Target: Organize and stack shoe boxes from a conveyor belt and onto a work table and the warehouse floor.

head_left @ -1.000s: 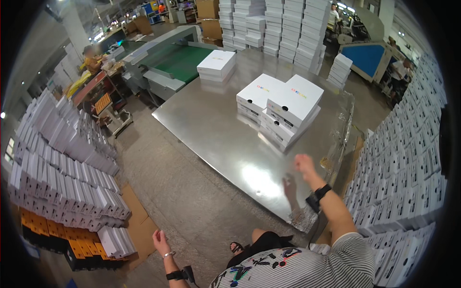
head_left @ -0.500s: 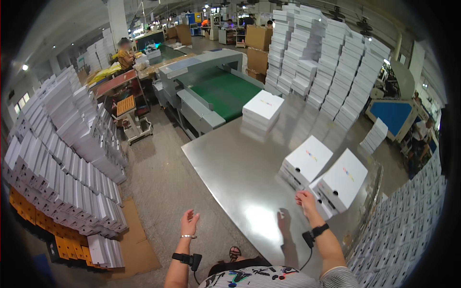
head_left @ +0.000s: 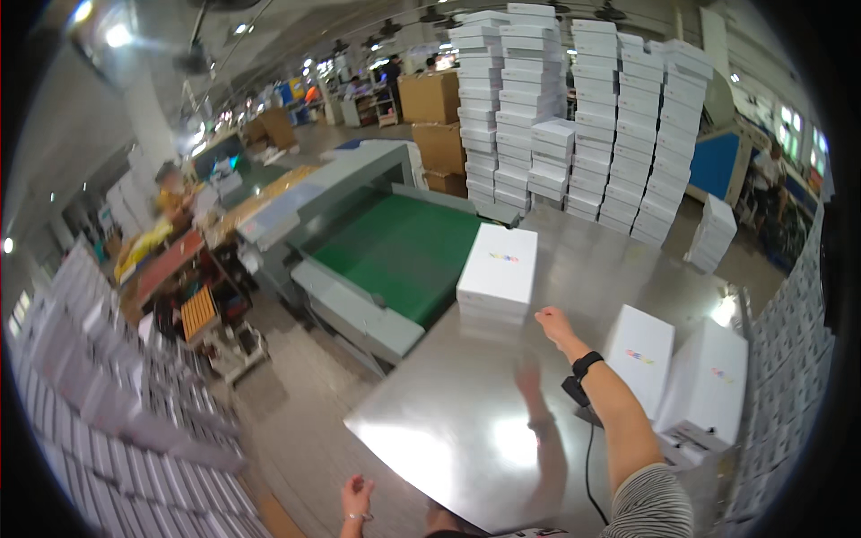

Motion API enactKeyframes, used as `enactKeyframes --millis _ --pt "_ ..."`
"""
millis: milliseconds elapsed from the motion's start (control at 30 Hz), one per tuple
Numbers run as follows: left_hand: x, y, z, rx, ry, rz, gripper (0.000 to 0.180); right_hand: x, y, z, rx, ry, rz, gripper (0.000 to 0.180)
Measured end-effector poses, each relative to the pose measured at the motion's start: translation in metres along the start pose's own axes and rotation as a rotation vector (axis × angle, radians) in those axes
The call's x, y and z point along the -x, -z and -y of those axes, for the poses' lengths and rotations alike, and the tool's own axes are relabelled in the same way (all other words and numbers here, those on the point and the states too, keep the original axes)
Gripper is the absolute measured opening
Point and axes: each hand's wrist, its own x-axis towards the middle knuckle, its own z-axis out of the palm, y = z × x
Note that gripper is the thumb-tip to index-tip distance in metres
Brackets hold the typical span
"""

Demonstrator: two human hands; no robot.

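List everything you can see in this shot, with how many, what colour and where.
Steel table: one, shiny grey, centre foreground.
Stack of flat boxes: one, white, far end of the table by the belt.
Box stacks: two, white, right side of the table.
Conveyor belt: one, green, in a grey machine beyond the table.
Tall box stacks: many, white, background.
Cardboard cartons: a few, brown, behind the machine.
Left hand: empty, low, beside the table's near corner.
Right hand: empty, black wristband, above the table near the far stack.
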Motion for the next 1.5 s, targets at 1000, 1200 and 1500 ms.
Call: enactKeyframes --millis 1000,1200,1500 --pt "-0.065 -0.126 -0.010 0.215 -0.207 1.224 0.074 0.193 -0.020 -0.007 0.539 -0.358 0.412 0.066" --pt "-0.057 -0.102 -0.177 0.526 0.451 1.185 0.054 0.249 -0.002 0.053 -0.070 -0.502 0.345 0.069" --pt "-0.005 -0.082 -0.212 0.387 0.475 1.214 0.058 0.316 0.043 0.076 -0.361 -0.531 0.279 0.071"
